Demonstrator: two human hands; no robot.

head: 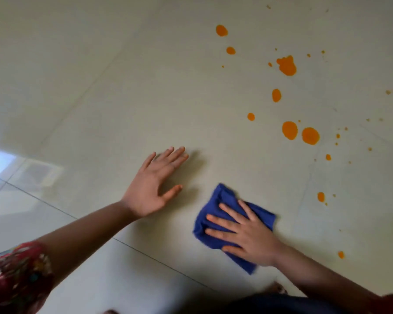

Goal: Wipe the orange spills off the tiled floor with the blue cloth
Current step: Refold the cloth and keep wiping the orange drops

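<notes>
The right grip, a bare hand, is laid flat on the blue cloth with its fingers straight and spread. The cloth is pressed to the tiled floor rather than clutched, and nothing is enclosed by the fingers. The cloth is seen as a folded pad directly under this grip, about as wide as it is long, so no clear long axis can be given. The left grip is spread open and rested palm-down on bare tile to the left of the right grip, apart from the cloth, and nothing is held by it. The orange spills are scattered beyond the right grip and to its right. A lone drop lies nearest, to its right, a pair of round blots is found farther out, and the largest blotch lies farthest ahead. The band of drops is judged to run away from the person, so a push forward and rightward appears to be called for. The right grip is the nearer to the spills, and none is covered by the cloth yet. A red patterned sleeve is visible behind the left grip. No brand, label or writing can be read anywhere.
</notes>
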